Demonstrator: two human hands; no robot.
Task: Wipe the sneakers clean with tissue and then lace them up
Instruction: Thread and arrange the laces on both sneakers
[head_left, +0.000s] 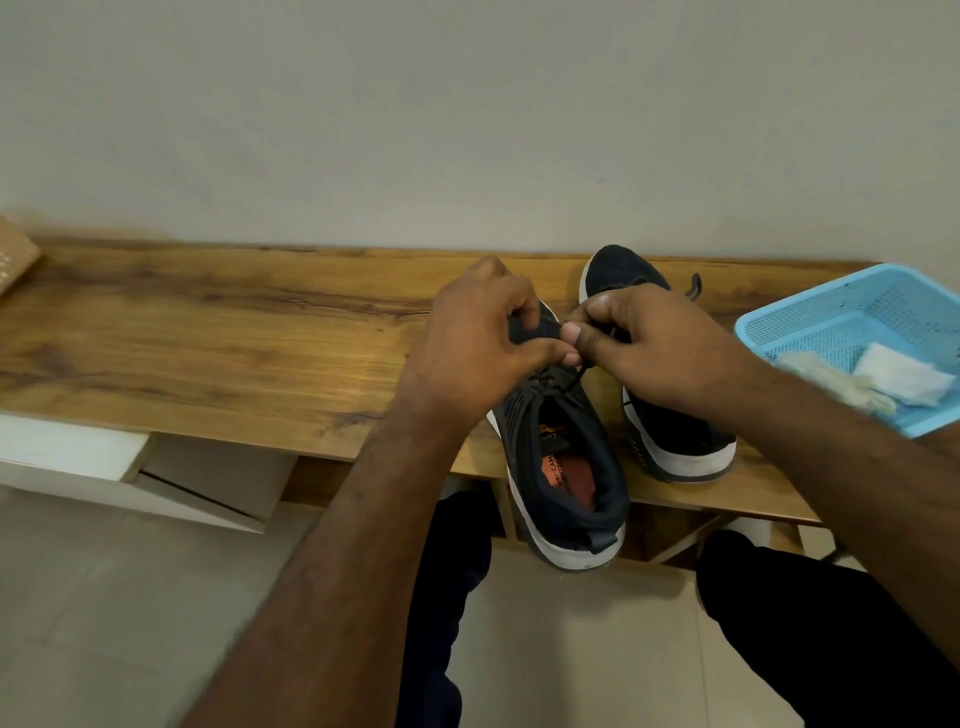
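Observation:
Two black sneakers with white soles stand on a wooden table (208, 332). The near sneaker (563, 467) hangs heel-first over the table's front edge, its orange insole showing. My left hand (483, 338) grips its front upper, fingers curled over the lace area. My right hand (649, 343) pinches the black lace (582, 371) just above the eyelets, thumb against thumb. Behind my right hand stands the second sneaker (675, 441), partly hidden, its toe (618, 270) near the wall. Crumpled white tissue (898, 379) lies in a blue basket (810, 322).
The blue perforated basket sits at the table's right end. A woven box corner (15, 249) shows at the far left against the wall. A white drawer unit (130, 467) sits under the table on the left. My legs in dark trousers (831, 649) are below the edge.

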